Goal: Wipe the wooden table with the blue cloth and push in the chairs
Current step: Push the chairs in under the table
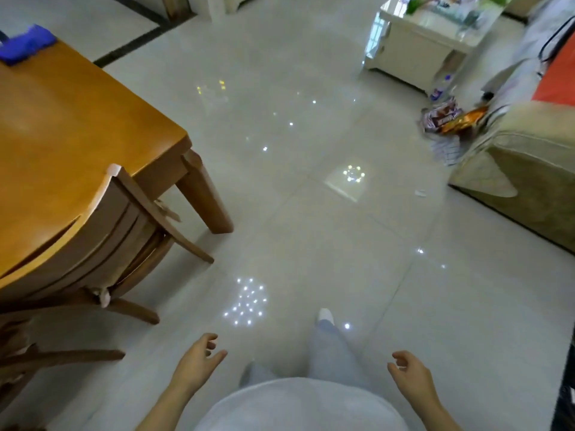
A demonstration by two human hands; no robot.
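Note:
The wooden table [77, 119] fills the left side of the head view. A blue cloth [26, 43] lies bunched at its far corner, untouched. One wooden chair [102, 231] stands tucked against the table's near edge, its curved back against the tabletop. Part of a second chair [46, 359] shows at the lower left. My left hand [199, 359] hangs low over the floor, fingers loosely curled, holding nothing. My right hand [410, 373] hangs the same way at the lower right. Both hands are well away from the table and chairs.
Glossy pale floor tiles [311, 181] stretch ahead. A beige sofa [522, 175] lines the right side, with snack bags [451, 118] on the floor beside it. A white coffee table [420, 48] stands at the far right. My leg and white shoe [325, 315] step forward.

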